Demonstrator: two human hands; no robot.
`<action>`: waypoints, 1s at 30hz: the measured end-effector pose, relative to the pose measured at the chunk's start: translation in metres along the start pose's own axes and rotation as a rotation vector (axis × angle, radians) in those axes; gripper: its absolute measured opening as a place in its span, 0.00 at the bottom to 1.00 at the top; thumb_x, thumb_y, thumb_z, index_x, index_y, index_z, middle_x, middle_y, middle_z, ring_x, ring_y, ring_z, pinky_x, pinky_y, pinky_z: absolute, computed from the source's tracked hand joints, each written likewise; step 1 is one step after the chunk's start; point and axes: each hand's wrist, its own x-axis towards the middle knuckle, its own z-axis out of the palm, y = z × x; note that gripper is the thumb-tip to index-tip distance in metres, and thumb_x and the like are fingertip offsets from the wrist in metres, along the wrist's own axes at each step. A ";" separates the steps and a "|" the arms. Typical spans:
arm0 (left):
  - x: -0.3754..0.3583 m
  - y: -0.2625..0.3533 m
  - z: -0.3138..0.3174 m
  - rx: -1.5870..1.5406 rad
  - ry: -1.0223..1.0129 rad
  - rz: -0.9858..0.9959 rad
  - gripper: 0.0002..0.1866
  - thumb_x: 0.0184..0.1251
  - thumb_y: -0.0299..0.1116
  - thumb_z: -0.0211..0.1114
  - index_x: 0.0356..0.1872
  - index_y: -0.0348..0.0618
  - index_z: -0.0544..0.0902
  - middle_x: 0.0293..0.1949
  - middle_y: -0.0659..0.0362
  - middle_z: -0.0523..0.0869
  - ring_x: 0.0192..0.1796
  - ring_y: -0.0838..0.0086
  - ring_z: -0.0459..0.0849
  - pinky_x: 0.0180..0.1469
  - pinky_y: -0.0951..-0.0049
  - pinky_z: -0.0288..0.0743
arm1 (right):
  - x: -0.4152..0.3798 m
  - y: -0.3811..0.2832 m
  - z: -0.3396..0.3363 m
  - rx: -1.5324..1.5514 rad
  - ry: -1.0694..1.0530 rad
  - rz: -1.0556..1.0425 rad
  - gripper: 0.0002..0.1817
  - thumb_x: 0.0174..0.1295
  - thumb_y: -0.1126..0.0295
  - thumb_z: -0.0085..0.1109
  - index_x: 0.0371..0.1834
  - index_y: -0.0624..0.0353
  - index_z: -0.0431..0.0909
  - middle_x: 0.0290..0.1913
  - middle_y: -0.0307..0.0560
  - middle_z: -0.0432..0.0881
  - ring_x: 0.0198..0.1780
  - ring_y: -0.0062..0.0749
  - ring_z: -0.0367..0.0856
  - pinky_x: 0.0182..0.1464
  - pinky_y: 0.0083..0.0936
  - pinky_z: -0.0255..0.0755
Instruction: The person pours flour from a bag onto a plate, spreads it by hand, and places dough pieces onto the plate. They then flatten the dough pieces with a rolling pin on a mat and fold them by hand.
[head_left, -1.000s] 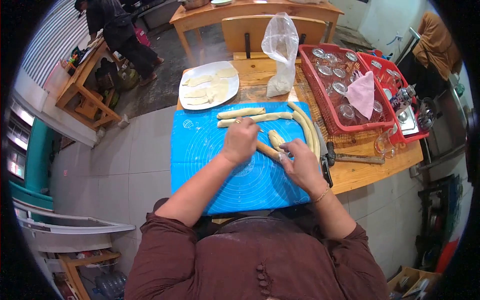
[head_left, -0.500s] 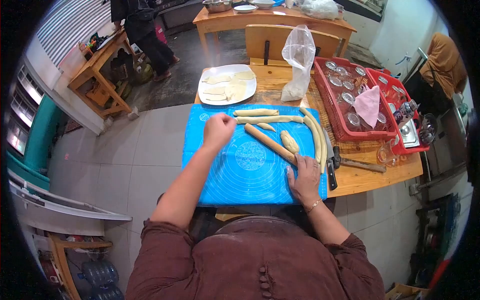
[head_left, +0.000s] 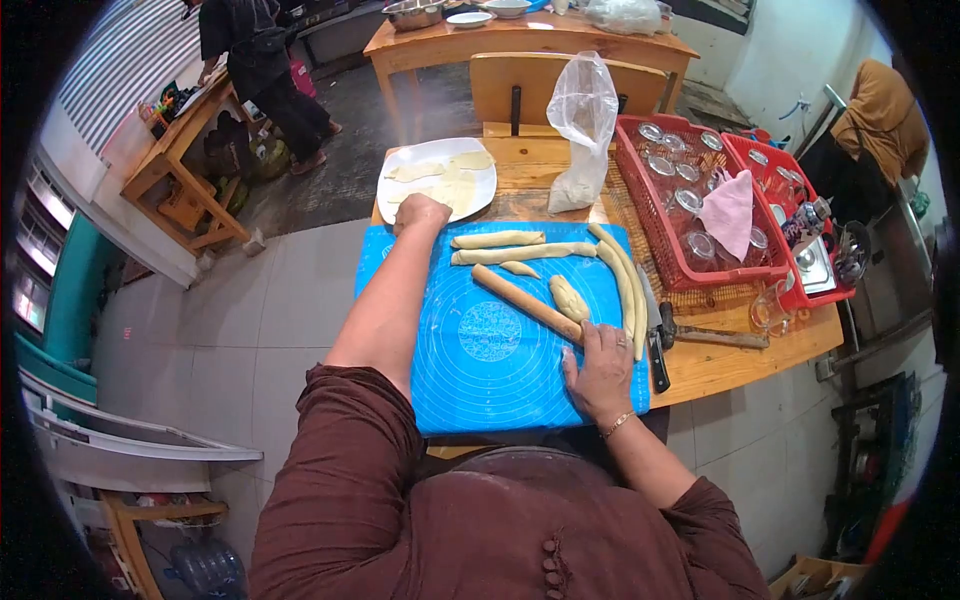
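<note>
At the near edge of a white plate is my left hand, its fingers curled and partly hidden; what they hold, if anything, does not show. Thin flat dough pieces lie on that plate. My right hand grips the lower right end of a wooden rolling pin, which lies slanted across a blue silicone mat. Beyond the pin are a small dough strip and a plump dough piece. Long dough rolls lie along the mat's far side, others along its right.
A knife and a dark-headed tool with a wooden handle lie right of the mat. Red baskets hold glasses and a pink cloth. A plastic bag stands behind the mat. Two other people are farther away.
My left hand has moved from above the mat's far left part forward to the plate's near edge. My right hand stays at the rolling pin's end. The view has shifted slightly.
</note>
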 end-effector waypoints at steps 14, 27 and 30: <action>0.029 -0.006 0.022 -0.133 0.002 -0.052 0.28 0.47 0.45 0.77 0.47 0.36 0.85 0.51 0.47 0.85 0.55 0.60 0.84 0.58 0.67 0.76 | 0.002 -0.002 0.000 -0.018 -0.024 0.030 0.26 0.56 0.60 0.62 0.54 0.64 0.73 0.47 0.55 0.75 0.53 0.50 0.71 0.58 0.44 0.62; 0.049 0.011 0.021 -0.604 -0.141 -0.192 0.08 0.56 0.27 0.64 0.37 0.37 0.84 0.32 0.48 0.88 0.26 0.70 0.86 0.27 0.70 0.81 | 0.004 -0.002 -0.004 -0.008 -0.050 0.024 0.27 0.57 0.60 0.60 0.55 0.66 0.72 0.47 0.56 0.74 0.53 0.50 0.72 0.57 0.44 0.61; 0.040 0.011 0.023 -0.834 -0.166 -0.227 0.03 0.62 0.23 0.61 0.31 0.35 0.82 0.29 0.51 0.85 0.15 0.83 0.75 0.12 0.83 0.66 | 0.004 -0.003 -0.004 -0.006 -0.044 0.025 0.26 0.57 0.60 0.61 0.54 0.65 0.72 0.47 0.56 0.74 0.52 0.50 0.72 0.56 0.43 0.61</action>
